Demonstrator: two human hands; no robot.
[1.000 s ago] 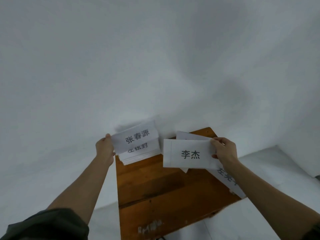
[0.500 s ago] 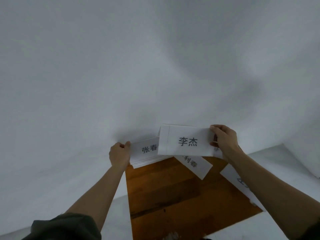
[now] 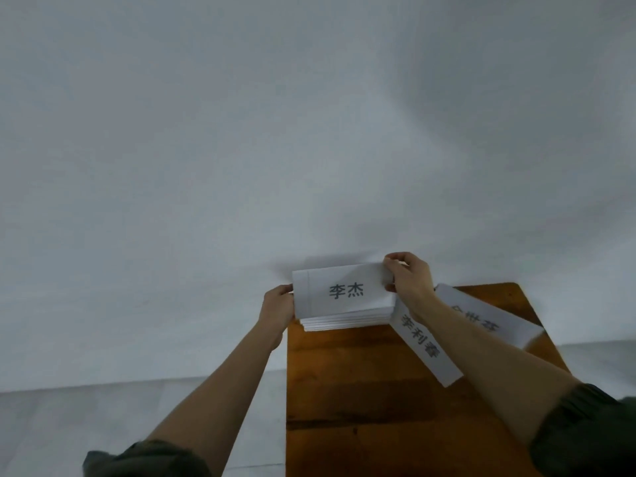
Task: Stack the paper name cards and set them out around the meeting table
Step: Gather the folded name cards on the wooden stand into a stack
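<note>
White stack of name cards [image 3: 344,320] at the wooden surface [image 3: 344,390]'s far end, your left hand [image 3: 277,304]'s grip clamped on its left edge. Your right hand [image 3: 409,280] pinches the top card [image 3: 344,292]'s right end.

Two loose cards [image 3: 425,342] crowd the table [image 3: 344,390] right of the stack [image 3: 344,320].

The scene is recorded by one wide-angle camera worn on the head, aimed forward and somewhat down. Most of the frame is filled by the white wall [image 3: 309,132]. The wooden bench [image 3: 361,390] is viewed from close above and is cut by the bottom edge. The left hand [image 3: 277,304] and right hand [image 3: 409,280] are seen on outstretched forearms, at the stack of name cards [image 3: 346,321].
</note>
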